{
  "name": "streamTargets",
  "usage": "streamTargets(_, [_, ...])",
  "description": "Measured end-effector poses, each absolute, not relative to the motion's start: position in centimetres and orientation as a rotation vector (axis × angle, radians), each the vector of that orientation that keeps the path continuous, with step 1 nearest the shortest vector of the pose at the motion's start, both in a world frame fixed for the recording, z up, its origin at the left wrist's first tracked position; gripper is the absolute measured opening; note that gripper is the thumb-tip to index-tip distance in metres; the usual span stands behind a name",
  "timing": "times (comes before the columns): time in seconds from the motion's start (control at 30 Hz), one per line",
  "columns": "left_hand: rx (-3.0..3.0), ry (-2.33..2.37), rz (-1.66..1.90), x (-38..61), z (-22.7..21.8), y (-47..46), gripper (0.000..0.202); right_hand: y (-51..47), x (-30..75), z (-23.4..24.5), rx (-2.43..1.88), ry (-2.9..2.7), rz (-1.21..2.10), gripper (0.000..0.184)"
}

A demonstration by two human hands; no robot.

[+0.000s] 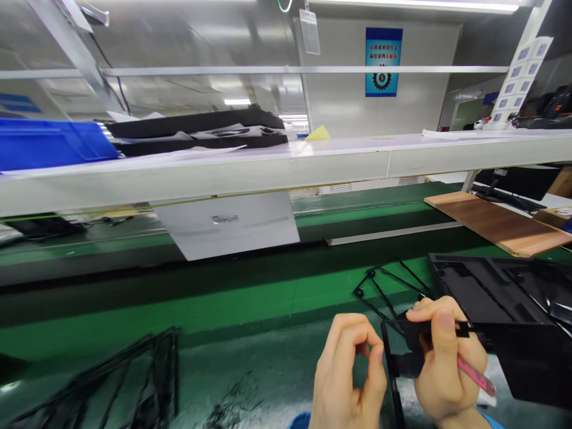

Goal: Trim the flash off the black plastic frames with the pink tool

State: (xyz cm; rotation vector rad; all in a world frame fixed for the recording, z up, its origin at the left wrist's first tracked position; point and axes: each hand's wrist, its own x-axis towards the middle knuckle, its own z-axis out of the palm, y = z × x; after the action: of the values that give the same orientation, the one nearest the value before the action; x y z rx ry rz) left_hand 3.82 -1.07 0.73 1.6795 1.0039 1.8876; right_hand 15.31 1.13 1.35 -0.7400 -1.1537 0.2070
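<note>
The right hand (449, 366) is closed around the black frame (393, 381), its thumb laid over the long upper bar and its fingers curled behind; this grip near a corner probably keeps the thin piece from twisting; the frame is held in front of the person at the lower right, tilted above the green surface (268, 298). A pink-handled tool (476, 376) pokes out of the same hand, likely tucked into the palm so that thumb and forefinger stay free for the frame; its working end is hidden.

The left hand (348, 375) is narrow, thumb and fingertips drawn into a pinch right beside the frame's side bar; I cannot tell whether they touch it or hold some small bit; being so close to the edge suggests fine finger work.

A dark panel (531, 363) extends to the right of the right hand; whether it joins the frame is unclear. Beyond the hands lie thin open frames (379, 292) and a dark tray (473, 286), near enough, it seems, for an easy reach; more black frames (147, 381) lie in a heap well apart at the lower left, perhaps to keep them out of the way; dark scraps (232, 408) litter the surface between that heap and the left hand.
</note>
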Motion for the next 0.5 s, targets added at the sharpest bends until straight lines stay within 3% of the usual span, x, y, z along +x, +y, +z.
streamTargets(0.3, [1.584,0.813,1.773,3.1,0.3,-1.2,0.03,1.8,16.0,0.9,-0.823,-1.096,0.233,0.047])
streamTargets(0.5, [1.521,0.762,1.673,2.9,-0.4,-1.4,0.028,1.8,15.9,1.0,-0.839,-1.113,0.164,0.049])
